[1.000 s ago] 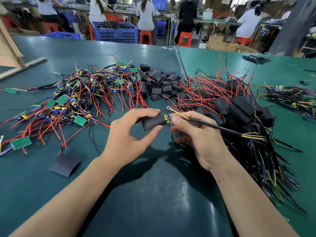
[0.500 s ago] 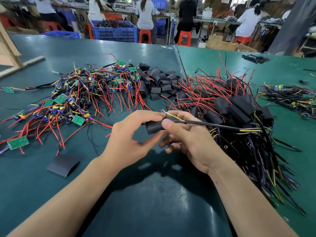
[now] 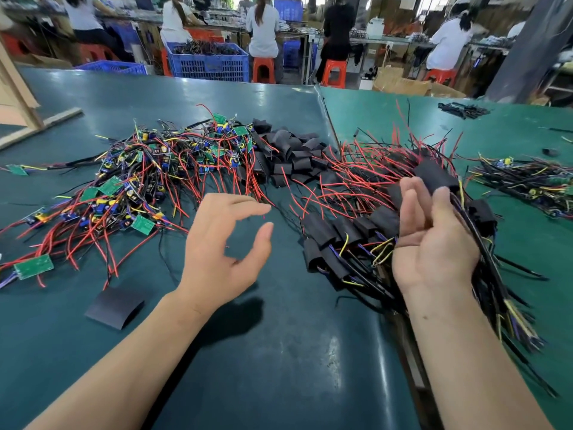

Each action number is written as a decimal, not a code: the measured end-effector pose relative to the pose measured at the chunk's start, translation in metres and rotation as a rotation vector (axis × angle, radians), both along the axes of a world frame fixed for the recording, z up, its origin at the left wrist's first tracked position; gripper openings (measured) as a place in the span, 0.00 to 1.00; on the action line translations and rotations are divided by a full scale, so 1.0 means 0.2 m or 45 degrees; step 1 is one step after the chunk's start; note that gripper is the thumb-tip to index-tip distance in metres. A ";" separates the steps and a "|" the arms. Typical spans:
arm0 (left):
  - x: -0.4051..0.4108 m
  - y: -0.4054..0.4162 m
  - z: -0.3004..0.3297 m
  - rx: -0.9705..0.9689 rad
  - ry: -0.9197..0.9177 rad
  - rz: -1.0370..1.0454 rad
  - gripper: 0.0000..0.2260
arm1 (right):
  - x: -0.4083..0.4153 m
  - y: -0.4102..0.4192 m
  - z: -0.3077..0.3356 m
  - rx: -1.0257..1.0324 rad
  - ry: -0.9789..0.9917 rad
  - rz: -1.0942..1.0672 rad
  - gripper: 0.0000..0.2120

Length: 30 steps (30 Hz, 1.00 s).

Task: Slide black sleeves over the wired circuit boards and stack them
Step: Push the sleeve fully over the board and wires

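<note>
Two bare hands are working above a dark green desk. Left hand is hovering over the desk near its middle, its grip slack and half open: fingers loosely curved, thumb apart from them, nothing held. Right hand is turned palm up at the right, its fingertips pressing a sleeved circuit board while the black lead runs down past the thumb side; whether the fingers are truly curling round it cannot be told.

Finished sleeved boards are lying in a stack just beside and under the right hand, wires trailing toward the near right edge. Bare wired circuit boards, green with red, yellow and black leads, are sprawling in a heap at the left. Loose black sleeves are sitting in a pile between that heap and the stack, farther back. One flattened sleeve is lying alone near the left forearm.

Another wire bundle is resting on the lighter green desk at far right. Seated people and a blue crate are showing behind.
</note>
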<state>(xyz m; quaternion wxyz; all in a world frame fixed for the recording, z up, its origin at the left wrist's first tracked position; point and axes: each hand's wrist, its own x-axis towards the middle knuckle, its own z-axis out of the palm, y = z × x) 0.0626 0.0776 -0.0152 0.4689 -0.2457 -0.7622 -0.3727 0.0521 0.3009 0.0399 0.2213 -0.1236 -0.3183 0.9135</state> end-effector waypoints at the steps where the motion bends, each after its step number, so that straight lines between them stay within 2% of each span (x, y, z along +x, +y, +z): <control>1: 0.00 -0.01 0.00 0.013 -0.002 0.009 0.06 | 0.00 0.00 0.00 -0.012 -0.006 -0.015 0.11; 4: -0.01 -0.01 -0.01 0.042 -0.019 0.027 0.06 | -0.01 0.00 -0.01 -0.066 0.008 -0.080 0.10; 6: -0.02 -0.02 -0.01 0.065 -0.029 0.024 0.06 | 0.00 0.01 -0.01 -0.058 -0.011 -0.060 0.13; 11: -0.03 -0.03 -0.02 0.026 -0.005 0.038 0.04 | 0.01 0.01 -0.02 0.144 -0.120 0.024 0.17; 14: -0.04 -0.04 -0.02 0.016 -0.032 0.073 0.04 | 0.01 0.00 -0.02 0.153 -0.091 0.044 0.15; 19: -0.02 -0.05 -0.01 0.020 -0.078 0.136 0.04 | 0.01 0.02 -0.02 0.157 -0.070 0.215 0.19; 26: -0.01 -0.06 0.00 0.028 -0.117 0.178 0.05 | 0.03 0.02 -0.01 0.181 -0.083 0.259 0.19; 30: -0.01 -0.06 0.00 0.044 -0.145 0.195 0.06 | 0.03 -0.01 -0.01 0.234 0.014 0.259 0.23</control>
